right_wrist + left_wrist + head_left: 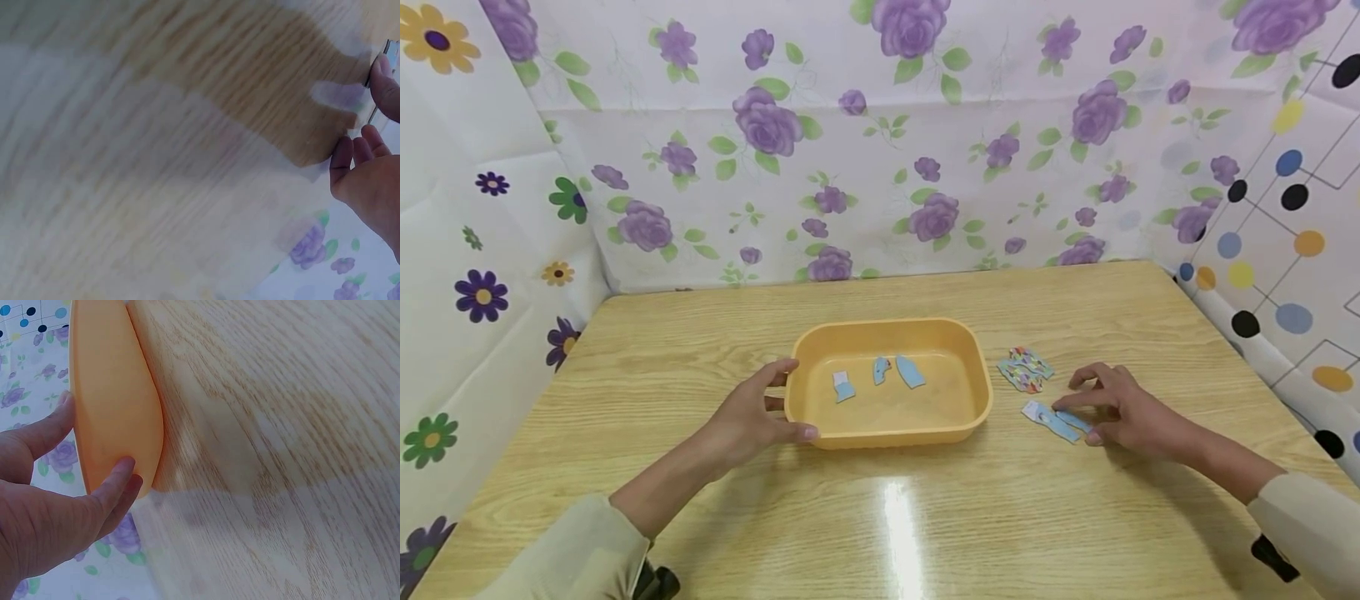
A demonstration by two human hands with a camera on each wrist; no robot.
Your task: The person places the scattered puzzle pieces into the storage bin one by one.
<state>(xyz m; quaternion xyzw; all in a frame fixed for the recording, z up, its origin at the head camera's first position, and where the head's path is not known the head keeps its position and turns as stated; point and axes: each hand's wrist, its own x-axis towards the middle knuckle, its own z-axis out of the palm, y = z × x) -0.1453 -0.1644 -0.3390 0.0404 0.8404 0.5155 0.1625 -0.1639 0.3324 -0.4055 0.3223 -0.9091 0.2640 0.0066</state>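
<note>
An orange-yellow tray (887, 438) stands mid-table with three small light-blue pieces inside, one of them (910, 372) long and pointed. My left hand (745, 421) touches the tray's left end, thumb at the front corner and fingers spread along the side; the left wrist view shows this hand (56, 506) against the tray's outer wall (115, 394). Right of the tray, my right hand (1131, 415) pinches a blue piece (1073, 419) between thumb and fingers, beside another blue piece (1049, 420) on the table. In the right wrist view the right hand (375, 181) partly hides the pieces.
Multicoloured patterned pieces (1025, 370) lie on the wooden table (700, 500) between the tray and my right hand. Flowered sheets (850, 167) hang behind and at the left; a dotted sheet (1292, 250) hangs at the right.
</note>
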